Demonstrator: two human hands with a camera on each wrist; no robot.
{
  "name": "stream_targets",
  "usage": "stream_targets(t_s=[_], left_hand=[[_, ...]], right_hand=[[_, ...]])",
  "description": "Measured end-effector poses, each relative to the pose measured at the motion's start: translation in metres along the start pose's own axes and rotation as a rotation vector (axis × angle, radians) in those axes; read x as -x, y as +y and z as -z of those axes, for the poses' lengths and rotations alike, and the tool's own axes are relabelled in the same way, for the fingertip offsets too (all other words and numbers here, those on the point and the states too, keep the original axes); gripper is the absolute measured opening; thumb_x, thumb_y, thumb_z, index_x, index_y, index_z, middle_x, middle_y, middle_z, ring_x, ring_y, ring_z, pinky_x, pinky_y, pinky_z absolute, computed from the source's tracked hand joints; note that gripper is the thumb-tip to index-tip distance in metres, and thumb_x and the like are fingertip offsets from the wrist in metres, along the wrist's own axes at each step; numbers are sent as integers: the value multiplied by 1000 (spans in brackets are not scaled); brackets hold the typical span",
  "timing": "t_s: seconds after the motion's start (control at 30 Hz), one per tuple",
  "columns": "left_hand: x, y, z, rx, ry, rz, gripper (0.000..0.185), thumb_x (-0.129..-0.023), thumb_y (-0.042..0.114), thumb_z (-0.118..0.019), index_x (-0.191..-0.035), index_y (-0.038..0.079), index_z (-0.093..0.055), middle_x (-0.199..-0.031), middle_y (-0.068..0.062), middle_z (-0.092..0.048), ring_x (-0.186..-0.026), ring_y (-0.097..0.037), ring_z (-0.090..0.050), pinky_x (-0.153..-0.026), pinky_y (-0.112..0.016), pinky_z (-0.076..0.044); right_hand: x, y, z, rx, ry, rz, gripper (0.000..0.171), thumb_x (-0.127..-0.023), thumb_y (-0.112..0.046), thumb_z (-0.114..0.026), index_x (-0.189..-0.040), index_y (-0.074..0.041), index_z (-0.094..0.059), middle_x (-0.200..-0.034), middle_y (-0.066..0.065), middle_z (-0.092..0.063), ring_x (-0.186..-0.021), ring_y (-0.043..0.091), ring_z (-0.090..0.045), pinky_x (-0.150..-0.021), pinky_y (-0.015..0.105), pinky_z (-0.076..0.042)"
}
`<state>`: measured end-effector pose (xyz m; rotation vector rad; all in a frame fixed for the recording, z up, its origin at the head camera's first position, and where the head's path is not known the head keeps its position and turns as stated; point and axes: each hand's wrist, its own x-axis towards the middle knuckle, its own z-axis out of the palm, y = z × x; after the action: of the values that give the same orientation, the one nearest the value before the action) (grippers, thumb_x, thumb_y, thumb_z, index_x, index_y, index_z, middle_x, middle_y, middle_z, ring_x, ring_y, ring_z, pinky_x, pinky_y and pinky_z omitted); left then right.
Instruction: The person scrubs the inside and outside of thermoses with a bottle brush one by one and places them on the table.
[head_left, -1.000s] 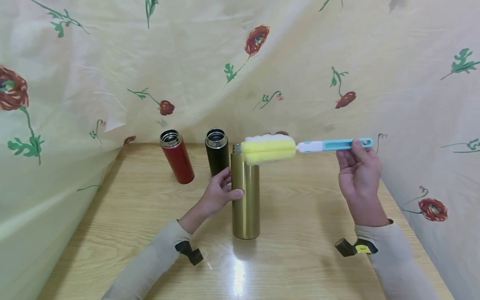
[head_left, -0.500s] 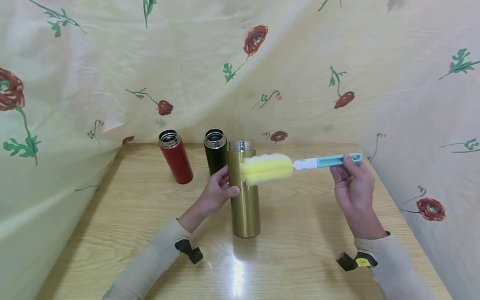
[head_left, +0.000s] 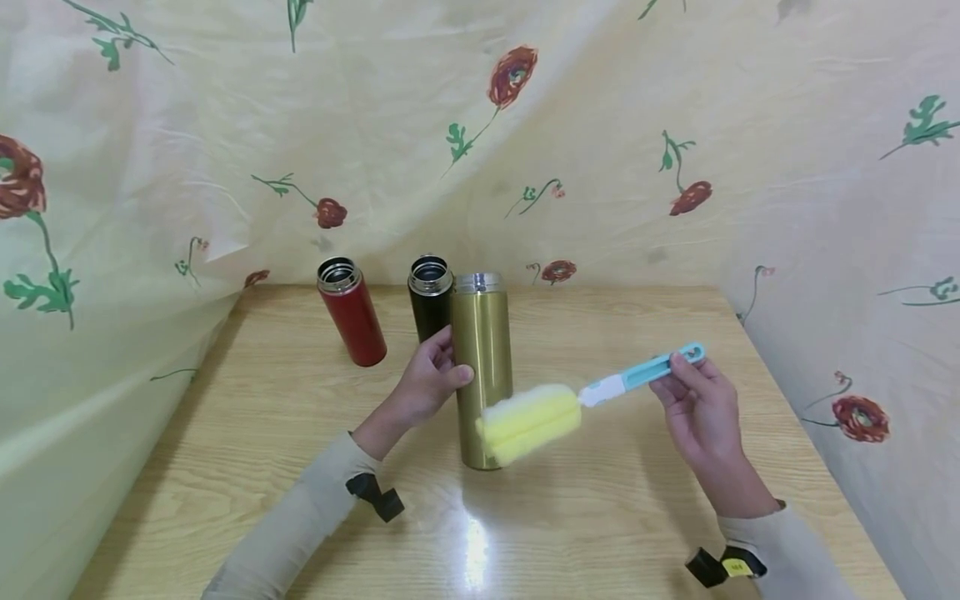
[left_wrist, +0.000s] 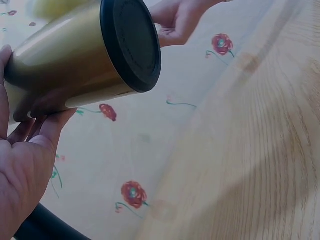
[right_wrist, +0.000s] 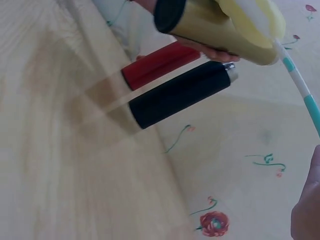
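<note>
Gold flask up off the table in my left hand, sponge brush low beside it in my right.

My left hand (head_left: 429, 382) wraps the gold flask (head_left: 481, 367) round its middle, fingers and thumb curled against the metal, and in the left wrist view its black base hangs clear of the wooden table (head_left: 615, 492). My right hand (head_left: 701, 408) pinches the far end of the blue handle of the bottle brush (head_left: 583, 397), and the yellow sponge head (head_left: 528, 422) slants down across the lower part of the flask, right up against it. Behind, the black flask (head_left: 431, 296) stands just beside the gold one, open-mouthed, and the red flask (head_left: 351, 310) stands a little further left, near the flowered cloth (head_left: 225, 150).
</note>
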<state>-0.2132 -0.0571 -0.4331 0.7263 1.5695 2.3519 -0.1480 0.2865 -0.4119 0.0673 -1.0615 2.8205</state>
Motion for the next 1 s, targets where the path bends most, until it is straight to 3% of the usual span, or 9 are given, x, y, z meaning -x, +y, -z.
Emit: stream_targets(t_s=[0.3, 0.6, 1.0], left_hand=[[0, 3, 2, 62, -11, 25, 106, -68, 53, -91, -142, -6, -43, -118, -2, -67, -106, -14, -67, -90, -28, -59], [2, -2, 2, 119, -24, 30, 118, -69, 51, -91, -146, -17, -34, -116, -2, -68, -105, -13, -67, -90, -27, -58], [6, -8, -2, 65, -21, 47, 126, -65, 59, -90, -146, -19, -33, -117, -3, -67, -104, -15, -69, -88, -29, -60]], right_hand=[[11, 8, 9, 107, -61, 3, 22, -105, 6, -46, -95, 0, -65, -88, 10, -73, -82, 19, -76, -78, 28, -61], [8, 9, 9, 66, -89, 22, 25, -105, 6, -43, -98, 2, -66, -90, 11, -74, -83, 20, -76, -79, 29, -61], [2, 7, 6, 71, -44, 47, 19, -105, 4, -47, -97, 1, -64, -91, 9, -72, -84, 19, -75, -82, 28, -60]])
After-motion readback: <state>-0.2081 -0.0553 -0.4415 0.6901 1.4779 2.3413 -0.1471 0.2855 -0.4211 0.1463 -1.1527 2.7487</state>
